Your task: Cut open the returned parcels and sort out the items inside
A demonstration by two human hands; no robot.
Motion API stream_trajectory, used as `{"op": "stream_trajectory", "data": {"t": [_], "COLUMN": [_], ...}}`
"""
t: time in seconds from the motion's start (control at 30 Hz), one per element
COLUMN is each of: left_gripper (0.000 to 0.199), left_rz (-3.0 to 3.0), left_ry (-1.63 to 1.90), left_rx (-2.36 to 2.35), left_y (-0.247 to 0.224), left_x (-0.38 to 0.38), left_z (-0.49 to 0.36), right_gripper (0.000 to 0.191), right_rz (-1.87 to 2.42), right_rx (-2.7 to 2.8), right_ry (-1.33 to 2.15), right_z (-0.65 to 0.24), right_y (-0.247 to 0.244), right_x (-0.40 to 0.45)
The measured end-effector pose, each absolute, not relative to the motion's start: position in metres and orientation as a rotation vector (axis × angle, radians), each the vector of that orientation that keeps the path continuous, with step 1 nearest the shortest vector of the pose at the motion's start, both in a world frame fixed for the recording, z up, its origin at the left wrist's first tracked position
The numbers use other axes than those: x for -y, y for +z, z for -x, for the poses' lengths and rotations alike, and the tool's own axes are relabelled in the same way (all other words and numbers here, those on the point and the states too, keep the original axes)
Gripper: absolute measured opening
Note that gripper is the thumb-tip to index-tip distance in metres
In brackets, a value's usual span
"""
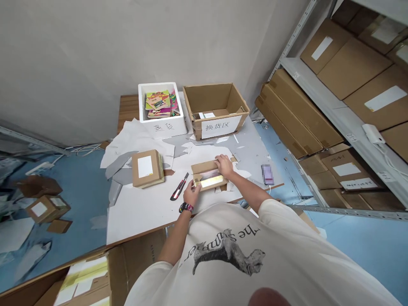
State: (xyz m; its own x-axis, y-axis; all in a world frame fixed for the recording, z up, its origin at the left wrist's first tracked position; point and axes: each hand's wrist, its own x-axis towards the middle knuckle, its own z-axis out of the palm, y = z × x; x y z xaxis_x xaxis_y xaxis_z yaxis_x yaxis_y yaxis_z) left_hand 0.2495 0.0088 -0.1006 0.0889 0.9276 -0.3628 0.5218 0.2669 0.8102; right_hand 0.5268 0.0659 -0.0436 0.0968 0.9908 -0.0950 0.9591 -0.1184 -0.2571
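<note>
white tee [223, 259] over cardboard box [207, 175], l hand [191, 192] gripping near edge, r hand [224, 165] clasping far edge

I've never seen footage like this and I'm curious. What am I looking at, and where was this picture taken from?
This one picture comes from a camera worn on a person's head, looking down, so the white T-shirt below is their own. There is no machine, just two bare hands. The right hand rests on a flat brown cardboard package with a shiny strip along it, and the left hand, wearing a dark wristband, touches its near edge. Beside them lie a red-and-black utility knife and a closed brown cardboard box with a white label. Further back stand a white foam box of colourful books and an open brown cardboard box. Everything sits on white paper sheets.
</note>
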Motion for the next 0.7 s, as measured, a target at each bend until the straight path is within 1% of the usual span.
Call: {"op": "stream_trajectory", "data": {"t": [0.1, 0.17, 0.23, 0.3, 0.37, 0.47, 0.53, 0.63, 0.7], "left_gripper": [0.073, 0.078, 0.067, 0.051, 0.045, 0.042, 0.046, 0.051, 0.047], "left_rz": [-1.51, -1.729, -1.994, -2.213, -2.351, -2.46, -2.5, -2.549, -2.606], "left_ry": [0.545, 0.615, 0.612, 0.482, 0.305, 0.103, 0.031, -0.037, -0.045], "left_rx": [-1.586, -1.579, -1.508, -1.333, -1.114, -0.872, -0.761, -0.655, -0.659], "left_y": [-0.094, -0.087, -0.079, -0.072, -0.067, -0.063, -0.06, -0.053, -0.047], "left_x": [-0.01, -0.012, -0.017, -0.026, -0.041, -0.069, -0.087, -0.103, -0.105], "left_z": [-0.25, -0.25, -0.249, -0.247, -0.245, -0.24, -0.24, -0.246, -0.25], "right_gripper": [0.048, 0.052, 0.054, 0.054, 0.056, 0.057, 0.057, 0.057, 0.051], "right_rz": [2.409, 2.459, 2.361, 2.158, 1.963, 1.781, 1.695, 1.788, 1.914], "right_rx": [1.879, 1.833, 1.887, 2.022, 2.163, 2.327, 2.412, 2.39, 2.326], "right_ry": [0.472, 0.549, 0.484, 0.36, 0.307, 0.288, 0.31, 0.386, 0.395], "right_z": [-0.513, -0.507, -0.508, -0.515, -0.523, -0.531, -0.528, -0.518, -0.513], "right_y": [-0.051, -0.053, -0.05, -0.041, -0.031, -0.023, -0.026, -0.035, -0.039], "right_x": [-0.073, -0.069, -0.058, -0.04, -0.019, 0.011, 0.024, 0.029, 0.026]}}
